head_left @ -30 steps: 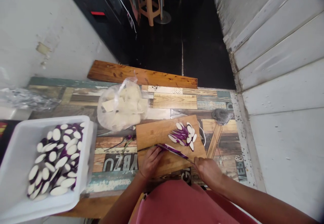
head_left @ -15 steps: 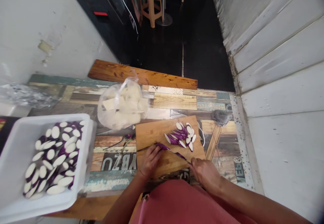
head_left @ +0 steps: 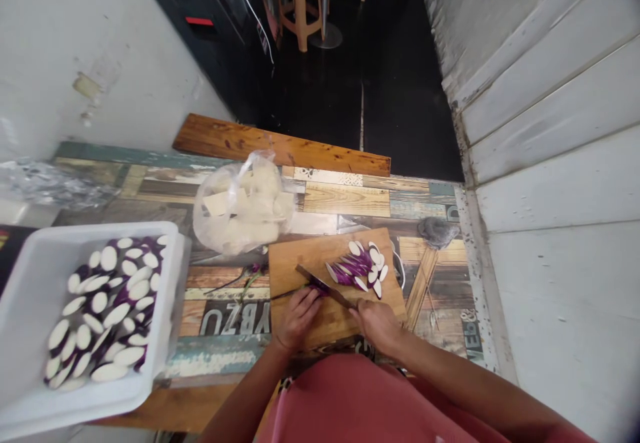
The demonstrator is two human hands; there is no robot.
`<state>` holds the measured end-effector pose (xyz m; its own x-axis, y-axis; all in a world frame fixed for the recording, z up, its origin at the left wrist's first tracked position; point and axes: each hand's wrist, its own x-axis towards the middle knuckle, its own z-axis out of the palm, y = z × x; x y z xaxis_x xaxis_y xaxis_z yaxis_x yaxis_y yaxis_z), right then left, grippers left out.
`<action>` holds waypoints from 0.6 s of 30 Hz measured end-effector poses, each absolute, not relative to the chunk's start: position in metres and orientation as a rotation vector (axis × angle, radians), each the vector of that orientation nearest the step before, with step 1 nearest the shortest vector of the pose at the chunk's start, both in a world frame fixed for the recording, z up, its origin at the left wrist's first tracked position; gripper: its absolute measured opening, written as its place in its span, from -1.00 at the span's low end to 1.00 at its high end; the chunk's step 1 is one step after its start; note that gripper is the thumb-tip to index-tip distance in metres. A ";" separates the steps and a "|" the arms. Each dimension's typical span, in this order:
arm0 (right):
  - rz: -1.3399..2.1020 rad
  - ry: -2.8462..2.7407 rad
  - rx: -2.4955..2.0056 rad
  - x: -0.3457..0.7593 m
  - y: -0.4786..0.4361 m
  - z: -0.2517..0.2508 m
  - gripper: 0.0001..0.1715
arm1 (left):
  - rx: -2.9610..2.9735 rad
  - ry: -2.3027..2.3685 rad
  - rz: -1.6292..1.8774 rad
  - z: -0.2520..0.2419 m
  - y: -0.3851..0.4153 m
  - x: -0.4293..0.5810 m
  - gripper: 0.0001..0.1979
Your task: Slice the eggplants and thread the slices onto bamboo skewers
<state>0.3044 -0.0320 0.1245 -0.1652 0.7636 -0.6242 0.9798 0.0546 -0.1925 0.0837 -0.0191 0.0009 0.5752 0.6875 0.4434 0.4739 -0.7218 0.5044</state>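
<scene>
My left hand (head_left: 300,315) lies closed over a purple eggplant (head_left: 321,291) on the wooden cutting board (head_left: 291,256). Most of that eggplant is hidden under the fingers and the blade. In my right hand (head_left: 379,324) is the handle of a knife (head_left: 331,289), its blade slanting up to the left across the eggplant, against or just beside my left fingertips. Beyond the blade, on the right of the board, lies a pile of slanted eggplant slices (head_left: 354,267), purple-skinned and white inside.
At the left stands a white plastic tub (head_left: 173,283) with many eggplant slices. A clear plastic bag (head_left: 243,213) of pale pieces sits behind the board. Eggplant stems (head_left: 250,273) lie beside the board; thin wooden sticks (head_left: 424,279) and a grey bundle (head_left: 437,231) lie right.
The knife and my right hand have moved up and left, so the blade now crosses the eggplant near my left fingers. My left hand stays nearly in place.
</scene>
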 end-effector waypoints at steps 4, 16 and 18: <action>-0.794 2.012 1.786 0.301 -0.024 0.116 -0.66 | 2.437 1.008 0.838 -0.001 -0.018 0.081 -0.68; -0.686 2.127 1.535 0.328 -0.049 0.151 -0.81 | 2.421 1.065 0.863 -0.007 -0.027 0.076 -0.65; -0.673 2.138 1.487 0.332 -0.049 0.153 -0.85 | 2.444 1.063 0.893 -0.011 -0.030 0.071 -0.66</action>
